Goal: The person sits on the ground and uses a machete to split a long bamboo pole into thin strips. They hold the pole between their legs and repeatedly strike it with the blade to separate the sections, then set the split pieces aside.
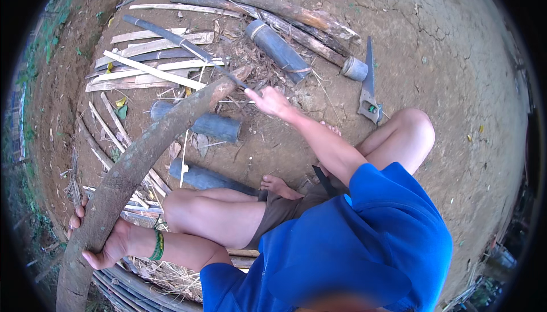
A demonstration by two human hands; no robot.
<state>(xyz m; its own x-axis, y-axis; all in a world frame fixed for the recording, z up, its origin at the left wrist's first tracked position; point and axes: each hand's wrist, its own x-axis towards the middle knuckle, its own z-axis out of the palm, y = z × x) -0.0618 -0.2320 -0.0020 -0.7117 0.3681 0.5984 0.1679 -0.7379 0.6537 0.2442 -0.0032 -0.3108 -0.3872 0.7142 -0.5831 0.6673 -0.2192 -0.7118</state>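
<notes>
The left hand (105, 246) clamps the long curved grey-brown bamboo pole (142, 152) near its lower end; its axis runs up-right toward the right hand (270, 101), whose grip closes on a long dark machete (182, 44) at the pole's far tip.

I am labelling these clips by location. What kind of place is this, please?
Probably an outdoor rural work spot for splitting bamboo. The ground is bare cracked earth, strewn with split strips and cut bamboo sections; a hand saw lies nearby.
</notes>
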